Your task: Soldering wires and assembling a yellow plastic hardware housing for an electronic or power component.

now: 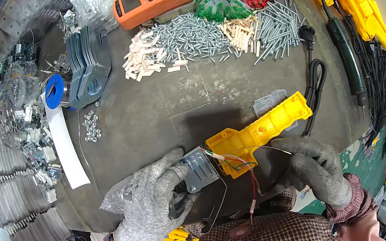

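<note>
Here, left hand [152, 195] grips metal plate [200, 169] beside yellow housing [253, 136], screws [194, 36] beyond; right hand [319, 166] has unclear hold.

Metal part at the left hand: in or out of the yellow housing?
Out. The metal part is in the left hand, beside the yellow housing; wires lie across the housing's near end.

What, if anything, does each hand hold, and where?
Left hand: metal piece, by its left side. Right hand: cannot tell whether it grips the wire.
</note>
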`<state>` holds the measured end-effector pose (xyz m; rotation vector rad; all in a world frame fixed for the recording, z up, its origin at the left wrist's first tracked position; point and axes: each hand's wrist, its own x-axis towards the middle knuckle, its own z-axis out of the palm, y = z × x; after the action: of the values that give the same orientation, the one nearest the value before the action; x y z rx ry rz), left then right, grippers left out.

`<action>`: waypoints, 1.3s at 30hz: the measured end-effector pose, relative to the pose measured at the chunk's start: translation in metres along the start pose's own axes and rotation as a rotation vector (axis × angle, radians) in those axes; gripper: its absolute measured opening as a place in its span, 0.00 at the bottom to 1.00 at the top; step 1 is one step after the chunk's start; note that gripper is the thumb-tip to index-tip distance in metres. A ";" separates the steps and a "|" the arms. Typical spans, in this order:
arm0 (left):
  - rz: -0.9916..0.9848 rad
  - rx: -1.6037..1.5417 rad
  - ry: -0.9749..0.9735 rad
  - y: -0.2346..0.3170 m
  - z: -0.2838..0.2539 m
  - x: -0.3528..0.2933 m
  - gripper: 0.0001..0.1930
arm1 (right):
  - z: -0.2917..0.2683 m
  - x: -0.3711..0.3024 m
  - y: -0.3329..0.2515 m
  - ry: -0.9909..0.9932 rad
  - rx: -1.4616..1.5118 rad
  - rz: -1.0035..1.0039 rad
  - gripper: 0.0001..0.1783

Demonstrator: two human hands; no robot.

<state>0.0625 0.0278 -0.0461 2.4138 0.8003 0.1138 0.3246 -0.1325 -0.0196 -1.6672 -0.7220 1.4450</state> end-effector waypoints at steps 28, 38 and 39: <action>0.051 -0.036 0.030 -0.007 0.003 -0.003 0.25 | -0.012 0.005 0.001 -0.074 -0.129 -0.143 0.21; 0.047 -0.013 0.014 -0.004 -0.001 -0.005 0.28 | -0.014 0.010 0.004 -0.101 0.066 -0.031 0.20; 0.047 -0.014 0.012 -0.005 0.001 -0.005 0.28 | -0.014 0.009 0.006 -0.097 -0.056 -0.139 0.20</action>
<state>0.0559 0.0276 -0.0490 2.4216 0.7459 0.1520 0.3391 -0.1305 -0.0292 -1.5642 -0.9220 1.4260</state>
